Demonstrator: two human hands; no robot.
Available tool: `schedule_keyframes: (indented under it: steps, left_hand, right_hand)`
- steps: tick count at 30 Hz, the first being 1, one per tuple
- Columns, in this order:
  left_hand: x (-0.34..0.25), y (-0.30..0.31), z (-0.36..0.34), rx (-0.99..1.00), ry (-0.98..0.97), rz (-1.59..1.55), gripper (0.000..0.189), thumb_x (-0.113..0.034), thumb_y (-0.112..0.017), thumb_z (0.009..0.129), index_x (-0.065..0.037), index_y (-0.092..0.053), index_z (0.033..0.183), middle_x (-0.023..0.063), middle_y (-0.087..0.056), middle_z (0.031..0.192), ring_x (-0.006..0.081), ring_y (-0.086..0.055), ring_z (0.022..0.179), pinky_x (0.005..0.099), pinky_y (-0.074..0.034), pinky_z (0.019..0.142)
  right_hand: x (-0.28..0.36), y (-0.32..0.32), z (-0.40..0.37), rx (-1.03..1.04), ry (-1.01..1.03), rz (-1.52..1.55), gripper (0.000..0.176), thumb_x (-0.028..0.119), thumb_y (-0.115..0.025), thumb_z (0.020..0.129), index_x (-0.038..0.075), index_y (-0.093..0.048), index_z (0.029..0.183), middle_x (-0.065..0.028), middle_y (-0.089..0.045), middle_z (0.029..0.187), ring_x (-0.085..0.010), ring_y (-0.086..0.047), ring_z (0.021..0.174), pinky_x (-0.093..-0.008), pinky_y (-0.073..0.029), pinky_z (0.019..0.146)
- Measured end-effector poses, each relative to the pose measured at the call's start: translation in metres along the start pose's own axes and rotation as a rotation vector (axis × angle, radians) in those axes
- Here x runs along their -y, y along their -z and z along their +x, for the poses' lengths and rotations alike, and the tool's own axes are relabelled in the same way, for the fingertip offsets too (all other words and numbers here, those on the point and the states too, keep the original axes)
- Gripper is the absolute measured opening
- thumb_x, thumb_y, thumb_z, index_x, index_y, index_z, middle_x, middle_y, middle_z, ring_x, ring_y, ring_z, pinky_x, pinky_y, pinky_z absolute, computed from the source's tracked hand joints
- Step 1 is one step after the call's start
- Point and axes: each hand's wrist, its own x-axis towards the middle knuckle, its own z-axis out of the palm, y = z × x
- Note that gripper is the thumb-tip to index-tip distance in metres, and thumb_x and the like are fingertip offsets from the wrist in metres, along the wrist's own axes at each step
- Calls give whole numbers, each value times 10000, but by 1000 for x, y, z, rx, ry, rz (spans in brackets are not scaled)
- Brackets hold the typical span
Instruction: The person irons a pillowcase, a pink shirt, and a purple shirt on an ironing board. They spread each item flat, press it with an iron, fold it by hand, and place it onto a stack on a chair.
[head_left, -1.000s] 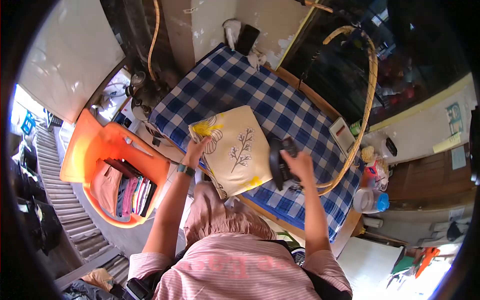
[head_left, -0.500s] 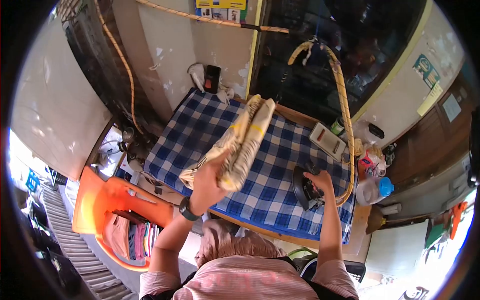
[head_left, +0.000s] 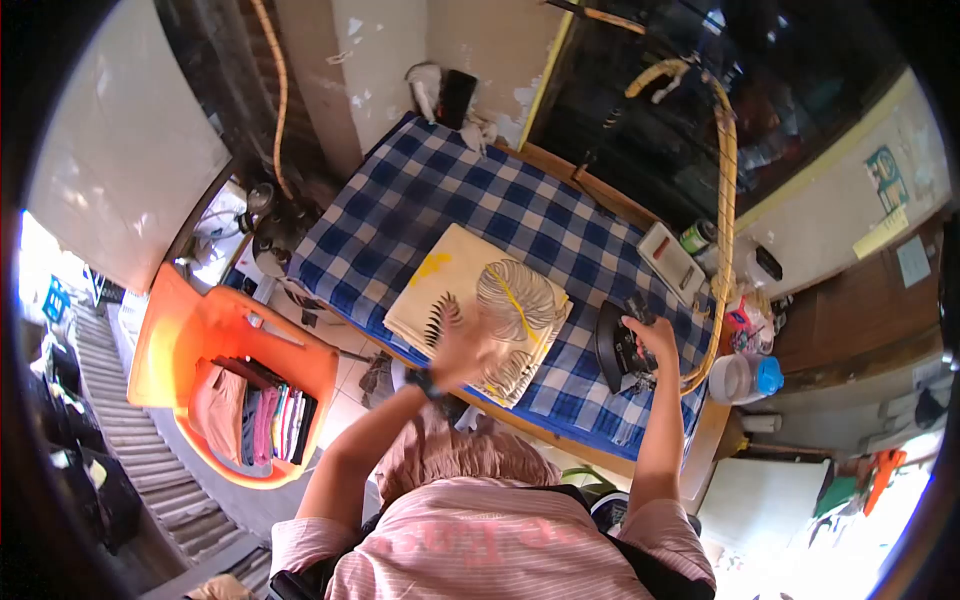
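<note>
A folded cream cloth (head_left: 435,265) with black leaf prints and yellow marks lies on the blue-and-white checked cover (head_left: 400,190) of the table. Over its near part is my left hand (head_left: 465,352), blurred by motion; its fingers look spread flat against the fabric, with a dark watch at the wrist. To the right of the cloth, my right hand (head_left: 652,340) is closed around the handle of a dark clothes iron (head_left: 610,350). The iron stays on the checked cover, near the table's right end.
A wrapped cord (head_left: 727,190) arches over the table's right side. Behind the iron are a pale tray (head_left: 668,262) and a green can (head_left: 697,236). A blue-lidded jar (head_left: 768,376) stands at far right. At left, an orange chair (head_left: 310,370) holds folded clothes (head_left: 262,415).
The folded cloth, held up in my left hand before, now lies flat on the table. My left hand has loosened from it. The right hand still grips the iron; the view has shifted.
</note>
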Motion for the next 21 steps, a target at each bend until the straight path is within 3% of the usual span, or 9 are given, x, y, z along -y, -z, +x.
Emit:
schedule_keyframes:
  steps: [2,4,5,7,9,11,15,19,21]
  left_hand:
    - [-28,-50,-36,-242,-410,-216,575,-485,-472,922,-95,-483,1345,180,-428,1413,299,-299,1379,527,-81,1143]
    - [-32,-23,-52,288,-467,-453,455,-411,-498,933,-87,-582,1241,178,-491,1357,298,-339,1356,466,-140,1145]
    - [-26,-10,-55,273,-461,-455,455,-411,-498,933,-87,-582,1241,178,-491,1357,298,-339,1356,466,-140,1145]
    - [-1,11,-68,-1,147,-1172,311,-293,-540,932,-42,-635,1091,162,-584,1221,305,-461,1237,458,-308,1051]
    - [44,17,-67,-616,206,-392,200,-172,-569,914,-13,-585,1035,125,-625,1040,282,-575,987,417,-431,859]
    - [84,15,-56,-821,594,7,195,-108,-593,894,-11,-527,1050,73,-593,875,222,-564,790,373,-444,705]
    - [135,0,-80,-488,701,-693,258,-108,-591,900,-20,-487,1119,55,-554,840,172,-538,778,307,-445,694]
    - [166,-2,-107,-746,764,-640,268,-163,-567,934,-38,-491,1159,70,-564,903,155,-527,753,284,-450,688]
    - [187,-1,-129,-870,827,-704,270,-173,-564,941,-42,-488,1164,69,-567,926,152,-530,772,295,-455,694]
  right_hand:
    - [7,-6,-1,-53,-20,-21,437,392,-768,724,4,-573,680,-75,-559,512,-177,-575,416,-328,-460,403]
    - [12,-16,-4,-190,-13,-132,475,432,-773,695,-11,-605,708,-92,-599,547,-185,-603,446,-321,-483,448]
    - [22,-28,-6,-261,27,-236,511,455,-772,684,-28,-628,765,-109,-618,573,-189,-613,461,-312,-499,490]
    - [74,-36,-40,-258,143,-337,622,523,-740,683,-46,-644,915,-135,-648,619,-215,-648,518,-335,-527,592]
    - [129,-34,-62,-58,218,-275,664,545,-726,683,-41,-635,982,-146,-663,662,-238,-665,566,-350,-530,636]
    - [160,-58,-59,125,409,-249,709,558,-716,682,-28,-622,1070,-170,-683,743,-280,-686,668,-370,-532,703]
    - [229,-159,-58,209,703,-538,673,583,-673,681,-50,-656,908,-213,-671,757,-338,-680,744,-398,-534,743]
    - [272,-249,-55,637,641,-628,605,592,-641,681,-9,-652,615,-201,-634,619,-329,-675,707,-397,-541,711]
    - [275,-250,-65,702,683,-654,574,564,-655,694,-9,-650,696,-209,-647,664,-335,-672,711,-404,-536,699]
